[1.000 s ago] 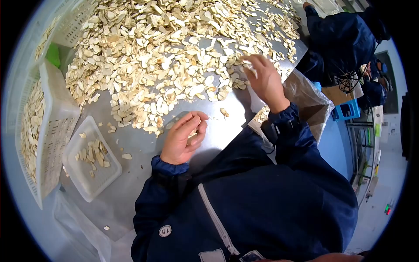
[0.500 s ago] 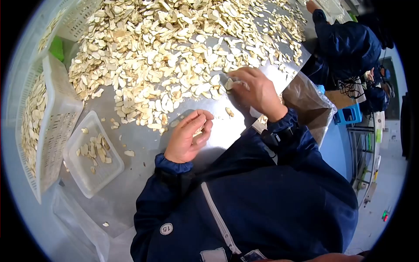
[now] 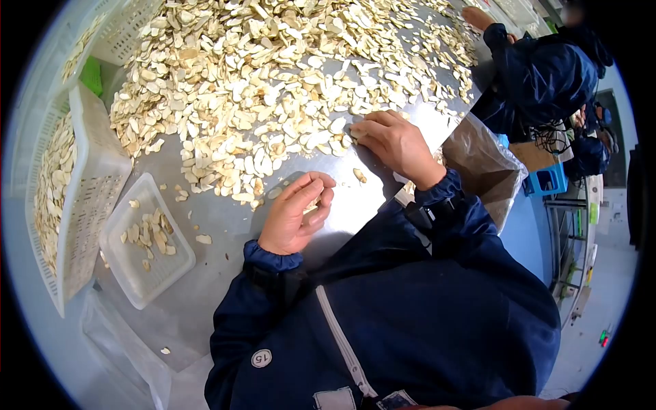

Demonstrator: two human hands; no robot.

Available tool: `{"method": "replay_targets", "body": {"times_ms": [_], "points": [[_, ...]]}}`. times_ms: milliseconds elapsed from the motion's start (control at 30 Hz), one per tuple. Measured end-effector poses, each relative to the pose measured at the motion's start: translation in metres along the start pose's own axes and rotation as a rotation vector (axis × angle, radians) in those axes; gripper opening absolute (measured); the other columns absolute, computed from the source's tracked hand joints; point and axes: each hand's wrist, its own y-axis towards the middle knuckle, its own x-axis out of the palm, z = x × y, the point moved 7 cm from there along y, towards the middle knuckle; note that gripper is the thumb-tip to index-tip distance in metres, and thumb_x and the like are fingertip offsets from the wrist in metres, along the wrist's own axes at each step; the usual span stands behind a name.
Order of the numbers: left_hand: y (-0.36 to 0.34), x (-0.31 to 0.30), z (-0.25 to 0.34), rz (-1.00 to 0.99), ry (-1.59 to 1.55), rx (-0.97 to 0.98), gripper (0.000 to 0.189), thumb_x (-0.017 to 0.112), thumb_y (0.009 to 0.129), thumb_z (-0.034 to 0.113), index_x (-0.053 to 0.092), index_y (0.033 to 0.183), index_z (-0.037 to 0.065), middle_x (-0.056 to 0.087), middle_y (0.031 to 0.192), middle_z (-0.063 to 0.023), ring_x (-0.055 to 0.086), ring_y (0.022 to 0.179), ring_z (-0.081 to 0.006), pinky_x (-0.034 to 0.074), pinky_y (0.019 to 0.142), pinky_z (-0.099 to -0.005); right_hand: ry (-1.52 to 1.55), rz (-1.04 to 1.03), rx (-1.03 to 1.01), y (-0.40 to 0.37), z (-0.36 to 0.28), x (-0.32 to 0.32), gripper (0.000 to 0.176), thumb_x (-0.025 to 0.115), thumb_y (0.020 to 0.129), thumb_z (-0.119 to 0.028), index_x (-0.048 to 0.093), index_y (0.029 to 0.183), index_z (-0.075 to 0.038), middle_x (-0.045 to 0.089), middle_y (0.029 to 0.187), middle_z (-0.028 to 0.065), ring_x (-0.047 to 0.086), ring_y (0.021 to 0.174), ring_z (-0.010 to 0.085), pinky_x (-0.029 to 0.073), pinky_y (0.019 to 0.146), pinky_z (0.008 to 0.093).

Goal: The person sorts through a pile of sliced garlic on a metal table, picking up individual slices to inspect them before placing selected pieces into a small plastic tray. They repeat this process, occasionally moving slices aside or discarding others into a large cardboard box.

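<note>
A broad heap of pale dried slices [image 3: 239, 96] with brownish edges covers the metal table. At its near edge, my right hand [image 3: 403, 149] is palm down, its fingers bent together and the tips touching the slices there. Whatever lies under those fingertips is hidden. My left hand [image 3: 295, 215] is curled above the table just short of the heap, with a bit of pale slice showing inside its fingers. A single slice [image 3: 360, 175] lies on bare metal between the two hands.
To the left stand a white perforated basket [image 3: 96, 184] full of slices and a shallow white tray [image 3: 140, 294] with several pieces. A plastic-lined box [image 3: 482, 160] is at my right, near a blue stool [image 3: 547, 179]. Another person in dark clothing [image 3: 547, 72] works at the upper right.
My right hand has tilted down and its fingers have closed over the slice that showed at its fingertips. My left hand has stayed put. The other person's arm has moved left over the table.
</note>
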Motion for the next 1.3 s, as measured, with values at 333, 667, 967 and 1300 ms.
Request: {"method": "replay_targets", "body": {"times_ms": [333, 667, 967, 1300], "points": [[0.000, -0.001, -0.001, 0.006, -0.006, 0.001, 0.018, 0.052, 0.109, 0.018, 0.059, 0.117, 0.003, 0.054, 0.091, -0.0025, 0.043, 0.059, -0.0032, 0.026, 0.041, -0.0155, 0.533, -0.018, 0.469, -0.008, 0.034, 0.003, 0.026, 0.065, 0.093, -0.004, 0.072, 0.119, -0.002, 0.075, 0.101, 0.0154, 0.073, 0.084, 0.0292, 0.058, 0.079, 0.0338], [0.001, -0.003, -0.002, -0.014, 0.000, 0.009, 0.018, 0.051, 0.109, 0.017, 0.059, 0.118, 0.003, 0.055, 0.091, -0.0027, 0.044, 0.060, -0.0042, 0.027, 0.043, -0.0163, 0.066, 0.111, 0.081, 0.004, 0.005, -0.003, 0.030, 0.068, 0.091, -0.007, 0.073, 0.119, -0.011, 0.072, 0.111, 0.0089, 0.066, 0.102, 0.0328, 0.056, 0.089, 0.0404], [0.001, -0.003, -0.001, -0.002, 0.011, 0.010, 0.019, 0.050, 0.110, 0.018, 0.059, 0.119, 0.004, 0.056, 0.091, -0.0030, 0.044, 0.060, -0.0046, 0.027, 0.044, -0.0170, 0.056, 0.038, 0.178, 0.022, 0.000, 0.013, 0.020, 0.066, 0.095, -0.019, 0.074, 0.111, -0.009, 0.073, 0.100, 0.0112, 0.068, 0.093, 0.0341, 0.056, 0.082, 0.0428], [0.000, 0.003, 0.014, 0.097, 0.042, 0.253, 0.021, 0.053, 0.110, 0.017, 0.055, 0.126, 0.004, 0.054, 0.090, -0.0014, 0.042, 0.062, -0.0028, 0.026, 0.045, -0.0169, 1.150, -0.326, 0.572, 0.005, -0.021, 0.040, 0.026, 0.063, 0.107, -0.021, 0.060, 0.124, -0.001, 0.065, 0.091, -0.0003, 0.061, 0.081, 0.0060, 0.050, 0.073, 0.0227]]}}
